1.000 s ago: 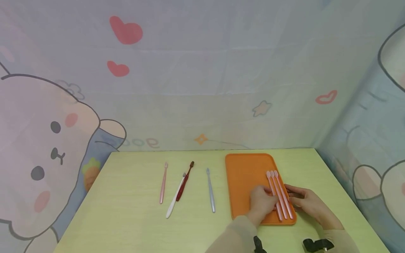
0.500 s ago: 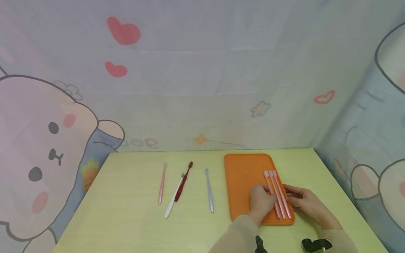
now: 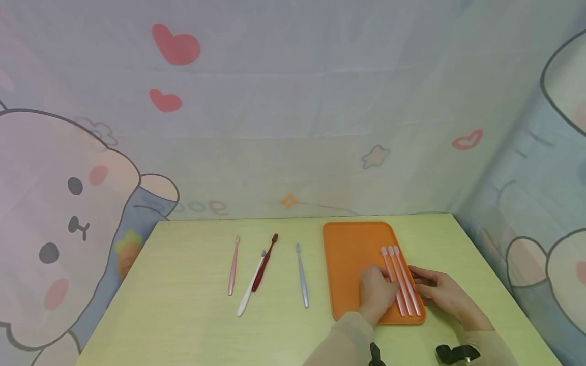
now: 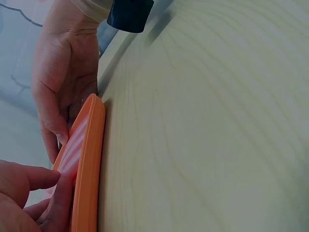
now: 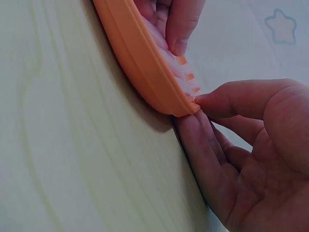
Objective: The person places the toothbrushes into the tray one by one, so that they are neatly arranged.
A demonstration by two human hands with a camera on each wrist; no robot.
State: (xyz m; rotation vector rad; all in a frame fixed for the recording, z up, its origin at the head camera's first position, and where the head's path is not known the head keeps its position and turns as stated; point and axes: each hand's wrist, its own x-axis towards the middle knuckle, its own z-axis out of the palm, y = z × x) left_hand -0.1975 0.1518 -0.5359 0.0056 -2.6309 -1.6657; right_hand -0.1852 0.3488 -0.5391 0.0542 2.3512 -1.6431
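Observation:
Three pink toothbrushes (image 3: pixel 400 277) lie side by side along the right part of an orange tray (image 3: pixel 350 254), heads pointing away from me. My left hand (image 3: pixel 377 290) is over the tray, its thumb and fingers on the handle of the leftmost of these toothbrushes; part of that handle is hidden behind the hand. At the tray's right edge, my right hand (image 3: pixel 444 295) pinches the rim. In the right wrist view its thumb (image 5: pixel 241 99) is on top of the rim and fingers (image 5: pixel 200 145) are beneath. The left wrist view shows both hands close beside the toothbrushes.
Left of the tray on the pale yellow table (image 3: pixel 183 305) lie a light blue toothbrush (image 3: pixel 303 277), a dark red toothbrush (image 3: pixel 264 267), a white toothbrush (image 3: pixel 249 290) and another pink toothbrush (image 3: pixel 233 269). The white and dark red ones touch or nearly touch. A printed cloth (image 3: pixel 293 101) hangs behind.
The leftmost toothbrush on the tray has shifted very slightly under my left hand. Both hands otherwise stay in place; the whole head view has drifted slightly.

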